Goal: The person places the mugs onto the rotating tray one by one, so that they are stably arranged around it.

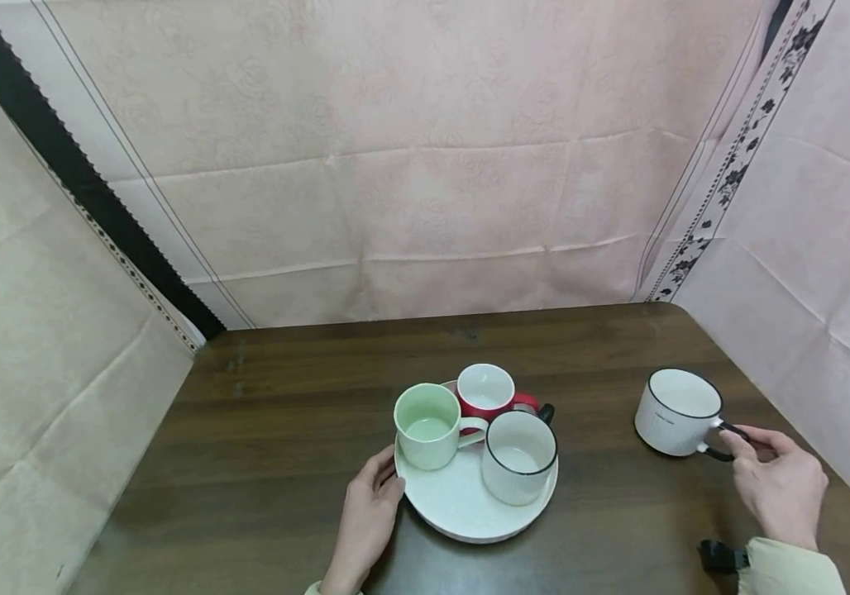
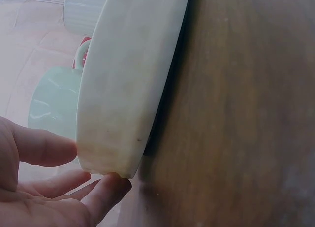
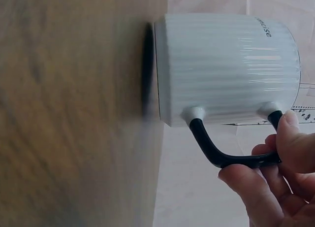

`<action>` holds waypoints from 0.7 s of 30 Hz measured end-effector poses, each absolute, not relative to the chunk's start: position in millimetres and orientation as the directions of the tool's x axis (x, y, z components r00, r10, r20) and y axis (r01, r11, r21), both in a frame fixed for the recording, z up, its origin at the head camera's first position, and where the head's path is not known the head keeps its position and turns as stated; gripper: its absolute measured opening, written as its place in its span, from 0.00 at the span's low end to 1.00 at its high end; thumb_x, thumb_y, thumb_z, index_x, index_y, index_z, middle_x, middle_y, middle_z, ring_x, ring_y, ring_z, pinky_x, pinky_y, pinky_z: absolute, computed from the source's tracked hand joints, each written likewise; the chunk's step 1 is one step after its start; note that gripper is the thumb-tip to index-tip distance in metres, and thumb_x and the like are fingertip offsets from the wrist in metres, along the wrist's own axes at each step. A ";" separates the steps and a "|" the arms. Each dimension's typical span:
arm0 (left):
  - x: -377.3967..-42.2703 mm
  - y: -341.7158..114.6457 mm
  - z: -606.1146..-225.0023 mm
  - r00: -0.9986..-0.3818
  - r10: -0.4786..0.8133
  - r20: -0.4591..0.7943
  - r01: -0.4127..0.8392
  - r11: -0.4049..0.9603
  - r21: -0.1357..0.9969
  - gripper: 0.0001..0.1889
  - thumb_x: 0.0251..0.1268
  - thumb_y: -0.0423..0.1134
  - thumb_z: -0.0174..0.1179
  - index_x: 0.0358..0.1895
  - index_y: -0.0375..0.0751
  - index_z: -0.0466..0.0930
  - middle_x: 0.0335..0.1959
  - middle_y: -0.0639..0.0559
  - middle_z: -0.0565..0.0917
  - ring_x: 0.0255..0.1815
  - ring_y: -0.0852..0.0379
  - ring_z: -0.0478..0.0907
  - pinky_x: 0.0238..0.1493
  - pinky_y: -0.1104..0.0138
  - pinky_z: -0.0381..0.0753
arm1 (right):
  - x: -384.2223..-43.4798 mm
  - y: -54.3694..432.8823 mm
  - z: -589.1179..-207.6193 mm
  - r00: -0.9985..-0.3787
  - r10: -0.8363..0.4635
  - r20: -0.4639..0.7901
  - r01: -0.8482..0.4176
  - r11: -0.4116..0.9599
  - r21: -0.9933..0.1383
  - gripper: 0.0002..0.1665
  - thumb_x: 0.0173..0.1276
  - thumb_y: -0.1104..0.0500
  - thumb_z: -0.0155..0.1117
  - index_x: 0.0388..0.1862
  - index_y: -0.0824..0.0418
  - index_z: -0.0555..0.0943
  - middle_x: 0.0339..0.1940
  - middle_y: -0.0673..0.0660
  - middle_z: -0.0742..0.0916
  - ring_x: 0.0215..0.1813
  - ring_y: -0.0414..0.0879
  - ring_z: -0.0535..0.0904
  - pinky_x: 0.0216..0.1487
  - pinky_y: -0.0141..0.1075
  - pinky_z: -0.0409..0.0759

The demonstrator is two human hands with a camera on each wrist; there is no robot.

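My right hand (image 1: 784,483) pinches the black handle (image 3: 209,147) of a white ribbed mug (image 3: 226,69) with a dark rim, at the table's right side. The mug is upright; a dark shadow lies close under its base, and I cannot tell whether it touches the table. At the left edge of a round white tray (image 1: 462,516), my left hand (image 1: 367,516) holds the side wall between thumb and fingers. On the tray stand a light green mug (image 1: 425,450), a red mug with a white inside (image 1: 486,409), and a white mug with a dark rim (image 1: 512,483).
The brown wooden table (image 1: 306,397) carries all of this. Pale cloth hangs behind it (image 1: 425,207) and along both sides, with the right-hand cloth (image 1: 842,289) close to my right hand. A black strap piece (image 1: 721,556) sticks out at my right wrist.
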State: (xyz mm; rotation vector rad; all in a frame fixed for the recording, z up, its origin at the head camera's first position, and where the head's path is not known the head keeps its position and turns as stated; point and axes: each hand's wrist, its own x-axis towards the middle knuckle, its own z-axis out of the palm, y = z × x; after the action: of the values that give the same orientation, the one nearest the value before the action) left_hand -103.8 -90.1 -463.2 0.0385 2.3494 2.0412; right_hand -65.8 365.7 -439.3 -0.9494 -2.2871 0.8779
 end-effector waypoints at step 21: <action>-104.8 -89.3 -464.5 -0.999 0.034 -0.007 -0.002 0.133 0.991 0.23 0.68 0.25 0.50 0.66 0.25 0.65 0.63 0.30 0.71 0.65 0.41 0.70 0.62 0.60 0.74 | -56.0 350.9 -421.2 -0.642 0.717 0.273 0.340 0.585 -0.736 0.21 0.65 0.51 0.69 0.49 0.65 0.84 0.14 0.24 0.72 0.18 0.24 0.68 0.23 0.26 0.65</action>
State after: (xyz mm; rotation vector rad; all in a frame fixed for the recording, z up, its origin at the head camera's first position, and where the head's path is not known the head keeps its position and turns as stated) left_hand -104.8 -89.3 -464.5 0.0330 2.3439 2.0501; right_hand -56.0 350.9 -421.2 -0.8375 -2.2558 0.8848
